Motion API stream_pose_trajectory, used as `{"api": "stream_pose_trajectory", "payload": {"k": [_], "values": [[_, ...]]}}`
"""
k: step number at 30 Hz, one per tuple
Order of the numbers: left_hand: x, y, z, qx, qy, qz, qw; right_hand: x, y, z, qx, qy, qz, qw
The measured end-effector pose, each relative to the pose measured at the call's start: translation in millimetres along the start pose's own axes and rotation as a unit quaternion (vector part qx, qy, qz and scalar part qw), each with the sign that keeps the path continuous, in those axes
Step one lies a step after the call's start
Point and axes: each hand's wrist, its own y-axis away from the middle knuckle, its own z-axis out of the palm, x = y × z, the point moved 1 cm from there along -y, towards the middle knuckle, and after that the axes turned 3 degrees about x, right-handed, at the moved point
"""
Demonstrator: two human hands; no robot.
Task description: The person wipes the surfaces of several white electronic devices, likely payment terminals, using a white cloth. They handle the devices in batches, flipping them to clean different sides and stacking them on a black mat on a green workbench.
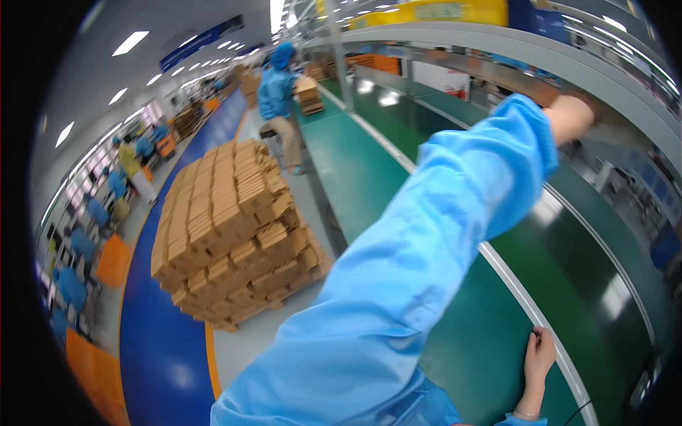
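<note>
My left arm, in a blue sleeve, stretches across the view to the upper right. My left hand [572,117] is raised beside the grey shelf beam [497,41] over the conveyor. Motion smears it and its fingers are hidden, so whether it holds anything does not show. Low on the right, my right hand [540,351] is over the green conveyor belt [472,334], close to the white rail [522,295]. Its fingers are curled closed; what they hold, if anything, is hidden.
Left of the conveyor, flat brown cartons [220,213] are stacked high on a pallet. A co-worker in blue [277,96] stands farther along, by a smaller carton stack [308,94]. Yellow bins [426,13] line the upper shelf. A blue floor lane [160,334] runs at left.
</note>
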Motion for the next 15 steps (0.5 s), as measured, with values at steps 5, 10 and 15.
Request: {"api": "stream_pose_trajectory", "payload": {"k": [5,10,15], "values": [[-36,12,-6,-0.008,-0.048,0.030,0.998,-19,-5,7,-0.028,0.005,0.012,1.000],[1,24,-23,0.047,0.047,0.001,0.998,-3,-3,0,0.004,0.010,0.008,1.000],[4,20,-34,0.043,0.030,-0.025,0.998,-3,2,4,0.021,0.007,-0.028,0.999]]}}
